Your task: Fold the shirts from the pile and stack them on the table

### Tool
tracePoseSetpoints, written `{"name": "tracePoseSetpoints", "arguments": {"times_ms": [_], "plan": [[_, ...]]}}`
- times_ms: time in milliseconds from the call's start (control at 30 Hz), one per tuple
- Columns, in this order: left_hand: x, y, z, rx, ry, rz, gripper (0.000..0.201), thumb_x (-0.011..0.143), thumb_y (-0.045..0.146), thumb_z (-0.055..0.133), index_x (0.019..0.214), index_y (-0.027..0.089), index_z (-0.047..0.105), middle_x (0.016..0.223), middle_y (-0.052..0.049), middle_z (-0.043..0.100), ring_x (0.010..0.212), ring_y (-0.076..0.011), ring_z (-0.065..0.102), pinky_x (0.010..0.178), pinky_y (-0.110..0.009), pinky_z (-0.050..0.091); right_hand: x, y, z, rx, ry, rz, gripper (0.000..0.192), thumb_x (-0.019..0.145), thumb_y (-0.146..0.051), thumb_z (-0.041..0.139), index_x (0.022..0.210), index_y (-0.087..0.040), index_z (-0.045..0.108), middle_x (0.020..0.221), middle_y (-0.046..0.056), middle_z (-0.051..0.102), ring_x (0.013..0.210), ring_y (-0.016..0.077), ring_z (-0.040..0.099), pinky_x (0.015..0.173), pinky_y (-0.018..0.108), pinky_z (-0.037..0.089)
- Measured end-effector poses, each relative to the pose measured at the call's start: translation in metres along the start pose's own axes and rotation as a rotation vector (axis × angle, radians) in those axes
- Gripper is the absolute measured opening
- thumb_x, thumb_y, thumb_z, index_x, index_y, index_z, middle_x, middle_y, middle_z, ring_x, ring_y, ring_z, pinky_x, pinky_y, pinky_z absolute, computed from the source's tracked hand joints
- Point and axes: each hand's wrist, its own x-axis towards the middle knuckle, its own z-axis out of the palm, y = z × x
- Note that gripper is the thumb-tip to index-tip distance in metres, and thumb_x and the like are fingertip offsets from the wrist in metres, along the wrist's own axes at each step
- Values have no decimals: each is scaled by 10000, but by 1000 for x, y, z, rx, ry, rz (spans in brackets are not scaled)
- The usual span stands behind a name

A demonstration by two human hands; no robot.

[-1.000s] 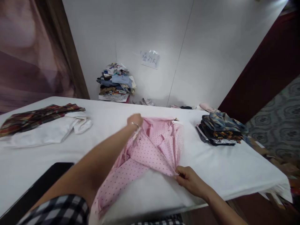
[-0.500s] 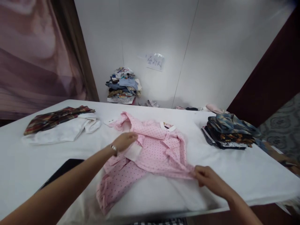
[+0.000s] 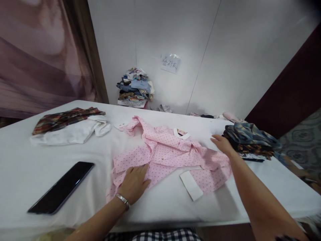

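A pink dotted shirt (image 3: pixel 170 154) with white collar and cuffs lies spread on the white table (image 3: pixel 22 167). My left hand (image 3: pixel 134 182), a bracelet at its wrist, rests flat on the shirt's near left hem, fingers apart. Farther back, my right hand (image 3: pixel 221 143) reaches over the shirt's right side, fingers extended, touching the fabric near the shoulder. One white cuff (image 3: pixel 191 184) lies at the front, another cuff (image 3: pixel 121 125) at the back left.
A black phone (image 3: pixel 61 187) lies at the front left. A white garment (image 3: pixel 72 132) and a plaid one (image 3: pixel 65 118) sit at the back left. Folded dark patterned clothes (image 3: pixel 250 140) are stacked at the right. A clothes heap (image 3: pixel 135 87) stands by the wall.
The shirt went from bunched and lifted to spread flat. My left hand came back to the near hem; my right hand let go of the front edge and moved to the far right side.
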Motion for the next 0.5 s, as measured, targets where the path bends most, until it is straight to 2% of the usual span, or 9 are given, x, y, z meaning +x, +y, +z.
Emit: {"name": "tracePoseSetpoints", "arguments": {"times_ms": [67, 133, 200, 267, 333, 367, 400, 433, 500], "plan": [[0, 6, -1, 1, -56, -77, 426, 841, 210, 499, 1256, 136, 560, 1188, -139, 669, 1090, -270, 607, 976, -465, 404, 22, -28, 28, 16, -99, -11, 397, 880, -367, 530, 1198, -157, 640, 1296, 85, 624, 1189, 214, 575, 1003, 257, 415], [-6, 9, -4, -6, -90, -109, 310, 861, 204, 441, 1098, 149, 634, 1028, -119, 715, 992, -269, 638, 927, -464, 425, 40, -48, 54, 7, -166, 29, 436, 862, -366, 559, 1218, -124, 630, 1302, 130, 613, 1197, 249, 575, 993, 290, 428], [-19, 9, -8, -44, -85, -59, 276, 893, 233, 386, 916, 188, 657, 884, -91, 718, 884, -261, 648, 856, -448, 455, 51, -62, 75, -7, -210, 78, 477, 832, -364, 595, 1224, -94, 622, 1313, 181, 592, 1217, 296, 560, 987, 337, 434], [-37, 8, -9, -122, -74, 50, 313, 919, 300, 354, 834, 235, 648, 843, -69, 711, 829, -247, 642, 793, -421, 479, 55, -72, 89, -10, -244, 106, 494, 791, -372, 638, 1197, -92, 635, 1305, 204, 589, 1227, 327, 547, 983, 371, 434], [-54, 5, -6, -178, -119, 85, 287, 904, 378, 393, 870, 286, 663, 847, -51, 718, 807, -247, 649, 754, -409, 500, 53, -78, 96, 5, -274, 117, 455, 747, -356, 677, 1118, -94, 670, 1252, 213, 620, 1201, 350, 560, 969, 398, 437], [-62, 2, -3, -183, -171, 50, 251, 869, 414, 454, 938, 313, 672, 851, -47, 725, 807, -259, 657, 742, -412, 510, 51, -80, 98, 22, -287, 121, 409, 727, -331, 692, 1058, -91, 689, 1206, 217, 643, 1176, 359, 573, 960, 410, 440], [-69, -1, -1, -169, -228, -10, 282, 817, 439, 527, 1035, 331, 669, 860, -48, 732, 819, -281, 666, 741, -422, 519, 49, -81, 98, 44, -299, 124, 347, 705, -295, 704, 984, -87, 706, 1147, 219, 669, 1142, 366, 590, 948, 417, 444], [-74, -4, 2, -146, -281, -78, 397, 758, 451, 592, 1133, 334, 648, 871, -55, 738, 838, -305, 673, 748, -434, 526, 45, -80, 96, 74, -310, 127, 275, 683, -255, 712, 902, -88, 715, 1073, 215, 694, 1098, 367, 611, 931, 417, 451], [-79, -12, 5, -110, -367, -156, 526, 703, 431, 635, 1217, 320, 623, 891, -66, 747, 876, -331, 682, 770, -437, 528, 37, -72, 89, 158, -326, 128, 144, 654, -202, 716, 760, -105, 708, 905, 185, 725, 981, 346, 654, 873, 401, 480]]}}
